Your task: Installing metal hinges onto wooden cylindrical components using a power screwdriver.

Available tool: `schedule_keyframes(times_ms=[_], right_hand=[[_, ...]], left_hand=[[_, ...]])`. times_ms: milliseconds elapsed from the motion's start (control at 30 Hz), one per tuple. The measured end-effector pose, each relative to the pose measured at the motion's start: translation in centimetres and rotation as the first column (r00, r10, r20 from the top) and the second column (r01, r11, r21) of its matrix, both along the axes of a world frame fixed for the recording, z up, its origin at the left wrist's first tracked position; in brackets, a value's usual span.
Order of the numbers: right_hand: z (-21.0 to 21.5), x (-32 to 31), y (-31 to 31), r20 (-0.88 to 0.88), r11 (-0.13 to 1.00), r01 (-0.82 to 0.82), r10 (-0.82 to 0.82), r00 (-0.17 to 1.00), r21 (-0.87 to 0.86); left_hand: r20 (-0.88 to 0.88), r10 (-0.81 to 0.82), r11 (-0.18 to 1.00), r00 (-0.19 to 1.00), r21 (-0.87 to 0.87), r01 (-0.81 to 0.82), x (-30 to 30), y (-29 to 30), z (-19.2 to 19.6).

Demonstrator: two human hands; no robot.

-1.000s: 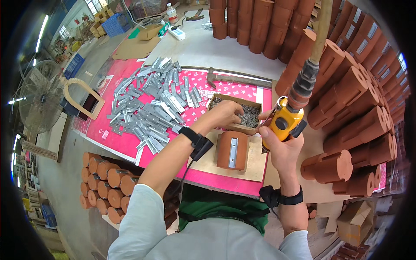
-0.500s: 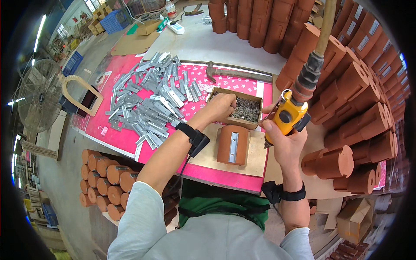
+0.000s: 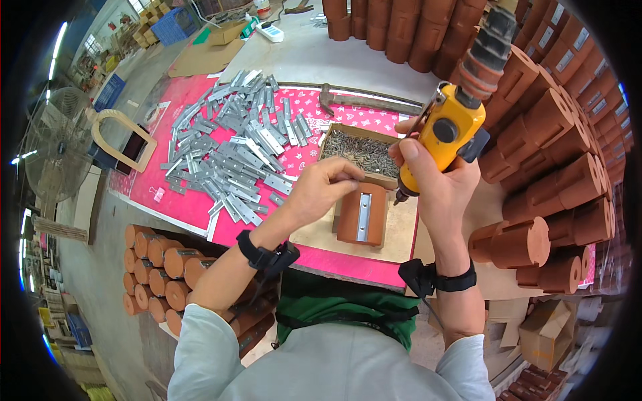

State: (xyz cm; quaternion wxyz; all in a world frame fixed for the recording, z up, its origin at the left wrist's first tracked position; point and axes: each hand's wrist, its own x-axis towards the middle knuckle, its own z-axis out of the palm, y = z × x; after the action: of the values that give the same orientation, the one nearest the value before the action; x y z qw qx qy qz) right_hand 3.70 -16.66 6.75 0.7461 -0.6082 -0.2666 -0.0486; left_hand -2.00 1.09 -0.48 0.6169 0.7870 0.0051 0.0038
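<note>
My right hand (image 3: 441, 187) is wrapped round a yellow power screwdriver (image 3: 447, 130), its tip angled down to the right of a reddish-brown cylinder block (image 3: 348, 224). A silver metal strip (image 3: 364, 217) lies lengthwise in the block's top groove. My left hand (image 3: 321, 192) hovers at the upper left of the block with thumb and fingertips pinched together; whatever they hold is too small to make out. Just beyond the block sits an open cardboard box (image 3: 326, 142) of small screws (image 3: 364, 152). The block rests on a pale board (image 3: 314, 234).
Loose metal strips (image 3: 234, 154) are heaped on the pink table cover at left. A hammer (image 3: 368, 101) lies behind the screw box. Brown cylinders stand at the back (image 3: 401, 33), lie stacked at right (image 3: 511, 244) and pile up below the table's left edge (image 3: 160, 250).
My left hand has come out of the screw box, back toward the block's upper left corner. My right hand and the screwdriver have tilted and shifted slightly, with the tip nearer the block.
</note>
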Motion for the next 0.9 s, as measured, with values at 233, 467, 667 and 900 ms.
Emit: schedule_keyframes(times_ms=[233,467,667,900], right_hand=[[0.5,-0.3,2.1,0.052,0.993,-0.057,0.052,0.997,0.099],[0.7,-1.0,2.8,0.038,0.984,-0.102,0.097,0.995,0.144],[0.3,-1.1,2.9,0.031,0.987,-0.106,0.103,0.994,0.117],[0.5,-1.4,3.0,0.009,0.985,-0.115,0.115,0.993,0.125]], left_hand=[[0.156,0.061,0.993,0.986,0.091,-0.076,-2.5,-2.1,-0.3],[0.139,0.026,1.0,0.99,0.008,-0.028,-2.7,-2.9,0.1],[0.107,0.007,0.998,0.994,0.055,-0.013,-2.5,-2.8,0.4],[0.141,0.022,0.995,0.99,0.088,-0.035,-2.6,-2.8,0.0]])
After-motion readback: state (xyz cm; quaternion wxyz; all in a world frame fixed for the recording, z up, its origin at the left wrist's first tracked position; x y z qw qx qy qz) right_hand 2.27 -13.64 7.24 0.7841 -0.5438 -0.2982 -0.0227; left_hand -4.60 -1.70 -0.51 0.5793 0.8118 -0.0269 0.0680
